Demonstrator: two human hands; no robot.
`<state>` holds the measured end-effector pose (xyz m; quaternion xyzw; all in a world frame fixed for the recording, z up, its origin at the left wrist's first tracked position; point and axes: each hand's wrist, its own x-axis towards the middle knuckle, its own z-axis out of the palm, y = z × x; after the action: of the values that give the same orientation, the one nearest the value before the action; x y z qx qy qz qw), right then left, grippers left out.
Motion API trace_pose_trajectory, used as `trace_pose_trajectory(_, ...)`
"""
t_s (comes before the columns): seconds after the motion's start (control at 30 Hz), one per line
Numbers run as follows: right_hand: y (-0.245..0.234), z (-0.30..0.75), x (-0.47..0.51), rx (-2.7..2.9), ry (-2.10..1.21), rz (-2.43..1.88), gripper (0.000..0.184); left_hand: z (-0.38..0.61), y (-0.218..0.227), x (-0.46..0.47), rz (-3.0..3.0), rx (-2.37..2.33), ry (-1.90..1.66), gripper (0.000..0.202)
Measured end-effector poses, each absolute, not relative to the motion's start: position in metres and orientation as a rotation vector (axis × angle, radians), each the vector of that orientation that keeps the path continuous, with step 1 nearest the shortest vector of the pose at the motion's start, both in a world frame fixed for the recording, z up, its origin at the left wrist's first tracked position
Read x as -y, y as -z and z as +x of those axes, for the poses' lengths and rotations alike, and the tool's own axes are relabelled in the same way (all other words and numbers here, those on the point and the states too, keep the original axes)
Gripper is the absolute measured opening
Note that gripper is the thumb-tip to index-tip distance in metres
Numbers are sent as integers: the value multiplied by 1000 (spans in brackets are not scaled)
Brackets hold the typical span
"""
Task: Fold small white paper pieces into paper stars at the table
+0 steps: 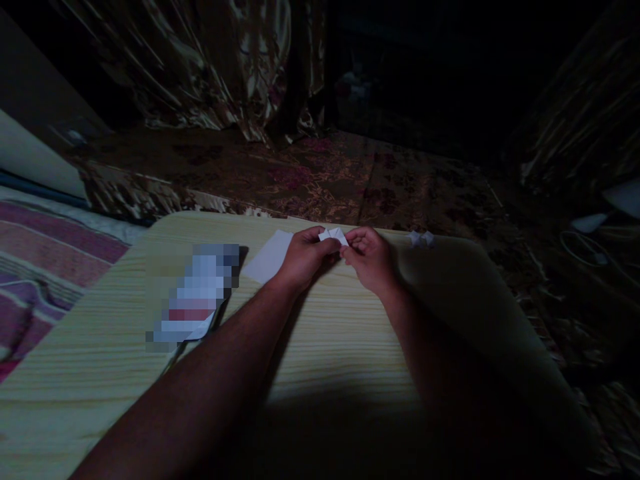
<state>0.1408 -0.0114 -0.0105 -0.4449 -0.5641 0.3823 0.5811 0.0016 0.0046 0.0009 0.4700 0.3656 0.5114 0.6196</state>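
A small piece of folded white paper [332, 235] is held between my two hands, over the far part of the wooden table [340, 347]. My left hand [307, 253] pinches it from the left, with the thumb lying across its lower edge. From the right, the fingertips of my right hand [369, 257] close on its corner. A flat white sheet of paper [270, 257] lies on the table beside my left hand, partly covered by it. To the right of my right hand are small folded white paper pieces [420, 239], near the far edge.
A phone-like object [200, 293], its surface blurred out, lies left of my left forearm. Striped bedding [55, 253] borders the table on the left. Beyond the far edge are a patterned cover [310, 173] and curtains [240, 60]. A white cable [580, 247] shows dimly at right.
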Motion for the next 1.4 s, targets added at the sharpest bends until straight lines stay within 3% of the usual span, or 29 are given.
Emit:
trace_pose_trajectory(0.27, 9, 145, 15, 1355, -971, -1039, 12, -2, 0, -7, 1132, -886, -1088, 16)
trace_pose_trajectory(1.4, 2, 165, 13, 1390, -1323, -842, 21, -11, -4, -8, 1256, -776, -872, 11)
